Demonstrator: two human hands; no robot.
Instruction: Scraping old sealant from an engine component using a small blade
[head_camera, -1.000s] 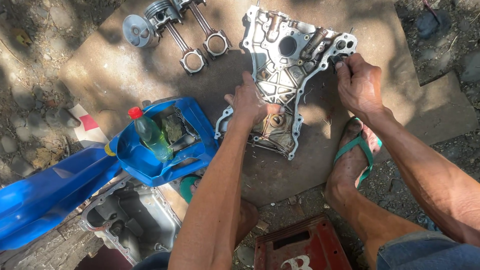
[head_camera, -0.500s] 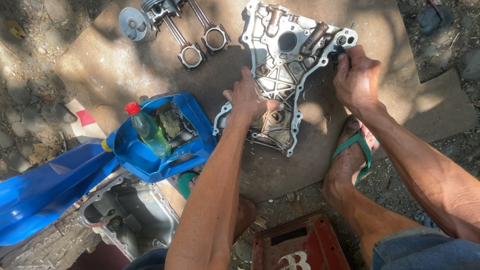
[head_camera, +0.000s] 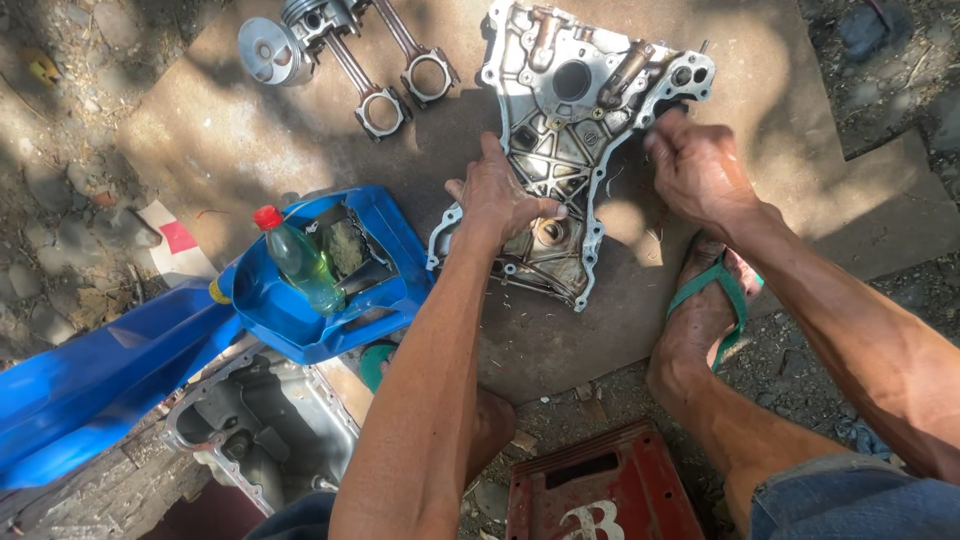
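A grey cast-metal engine cover (head_camera: 575, 95) lies flat on a brown board (head_camera: 250, 130) on the ground. My left hand (head_camera: 497, 195) rests spread on the cover's lower left part and presses it down. At the cover's right edge my right hand (head_camera: 697, 170) is curled; I cannot tell whether it holds a small tool or only the rim. My right foot in a green sandal (head_camera: 705, 300) stands on the board just below that hand.
Pistons with connecting rods (head_camera: 345, 50) lie at the board's far left. A blue plastic tub (head_camera: 320, 320) holds a red-capped bottle (head_camera: 295, 260). A metal oil pan (head_camera: 255, 435) sits below it, a red metal box (head_camera: 600, 490) near my knees. Stony ground surrounds the board.
My right hand has slid a little down and left along the cover's right edge. My left hand stays pressed on the cover.
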